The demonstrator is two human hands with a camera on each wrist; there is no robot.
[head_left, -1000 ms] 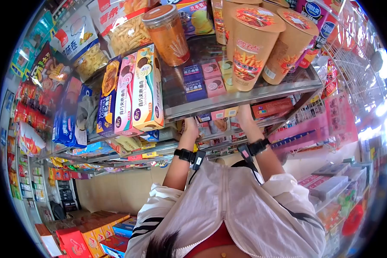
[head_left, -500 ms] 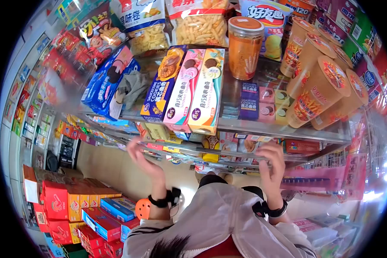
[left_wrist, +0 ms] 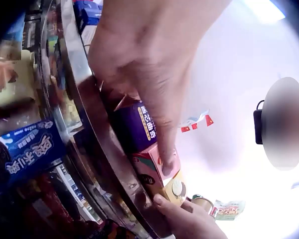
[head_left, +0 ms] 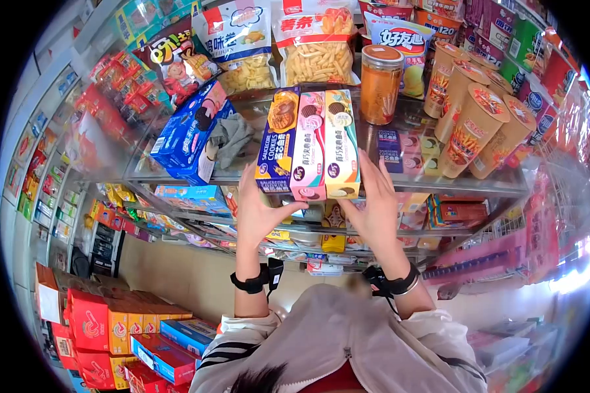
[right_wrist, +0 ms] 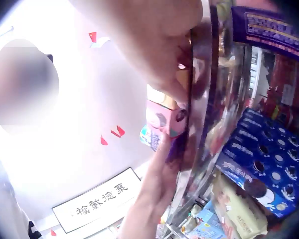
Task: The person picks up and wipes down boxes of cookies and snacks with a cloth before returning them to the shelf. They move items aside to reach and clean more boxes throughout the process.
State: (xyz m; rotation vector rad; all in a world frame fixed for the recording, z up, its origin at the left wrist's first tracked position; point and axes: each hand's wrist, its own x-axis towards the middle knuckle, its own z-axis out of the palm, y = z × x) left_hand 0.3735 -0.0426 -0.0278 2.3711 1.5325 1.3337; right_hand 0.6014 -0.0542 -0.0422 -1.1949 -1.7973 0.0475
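Three long cookie boxes stand side by side at the front edge of a glass shelf: a purple one, a pink-and-white one and a cream-and-white one. My left hand touches the purple box's left side, its thumb stretched across the front ends. On the right, my right hand lays straight fingers along the cream box, thumb near its front corner. In the left wrist view the left thumb reaches the pink end; the left fingers are mostly hidden there.
Left of the boxes lie a grey cloth and a blue cookie box. To the right stand a lidded orange jar and several paper snack cups. Bagged chips line the back. Stacked cartons occupy the floor at lower left.
Both hands came back from under the glass shelf, parted below its edge, then rose to the sides of the cookie boxes. The purple box now sits more level with its neighbours.
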